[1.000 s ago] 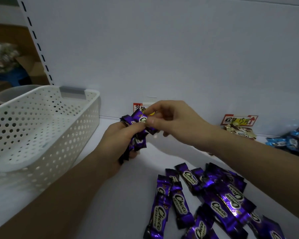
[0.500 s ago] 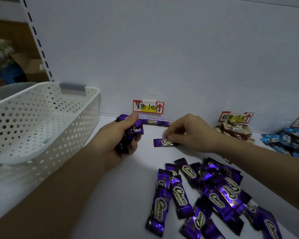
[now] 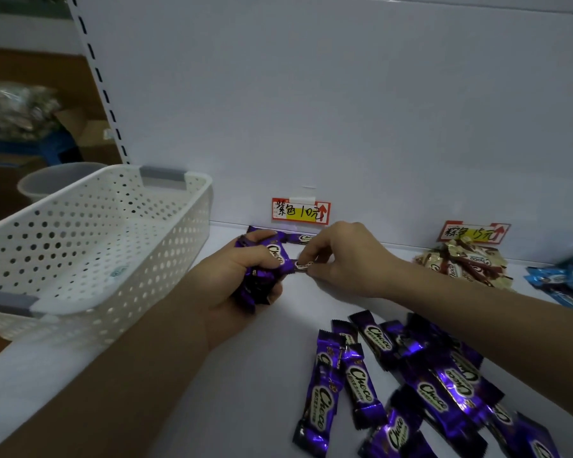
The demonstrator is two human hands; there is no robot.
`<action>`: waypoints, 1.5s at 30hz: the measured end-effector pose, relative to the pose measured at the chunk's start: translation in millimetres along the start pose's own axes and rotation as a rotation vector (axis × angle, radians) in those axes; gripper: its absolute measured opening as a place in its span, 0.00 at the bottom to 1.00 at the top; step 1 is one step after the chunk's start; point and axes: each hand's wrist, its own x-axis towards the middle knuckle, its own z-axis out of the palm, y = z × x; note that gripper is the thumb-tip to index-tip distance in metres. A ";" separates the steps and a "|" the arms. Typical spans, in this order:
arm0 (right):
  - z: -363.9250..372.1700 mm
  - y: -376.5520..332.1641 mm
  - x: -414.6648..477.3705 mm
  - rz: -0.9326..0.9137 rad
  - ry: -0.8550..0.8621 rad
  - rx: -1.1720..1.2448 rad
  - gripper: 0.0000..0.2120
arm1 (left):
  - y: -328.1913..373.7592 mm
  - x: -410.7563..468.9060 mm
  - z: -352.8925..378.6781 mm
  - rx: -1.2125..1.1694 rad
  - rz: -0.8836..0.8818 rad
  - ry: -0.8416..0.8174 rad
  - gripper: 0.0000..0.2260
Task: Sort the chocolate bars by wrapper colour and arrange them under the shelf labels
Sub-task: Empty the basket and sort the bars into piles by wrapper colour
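Awaiting placement under the red-and-yellow paper label (image 3: pixel 300 211), purple foil-wrapped chocolate bars (image 3: pixel 273 254) are gripped in the left hand (image 3: pixel 242 279), one being pinched by the right hand (image 3: pixel 348 259)

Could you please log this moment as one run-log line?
left hand: grips purple bars | right hand: pinches one bar | below purple label | pile: loose
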 end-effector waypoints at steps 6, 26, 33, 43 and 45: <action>12.5 -16.1 28.5 -0.063 -0.005 0.006 0.07 | -4.1 -27.8 -12.9 0.090 0.026 -0.033 0.14; 30.6 -36.3 53.3 -0.001 0.120 -0.083 0.08 | -13.3 -36.7 -16.7 -0.070 0.181 0.292 0.09; 35.1 -39.0 47.7 -0.024 0.178 -0.098 0.09 | -12.5 -35.2 -18.5 -0.012 0.116 0.305 0.02; 39.2 -38.7 47.7 -0.045 0.245 -0.208 0.09 | -14.9 -31.0 -20.0 -0.034 0.138 0.292 0.03; 34.5 -41.4 43.7 -0.102 0.323 -0.116 0.08 | -14.9 -32.7 -19.0 -0.017 0.149 0.274 0.03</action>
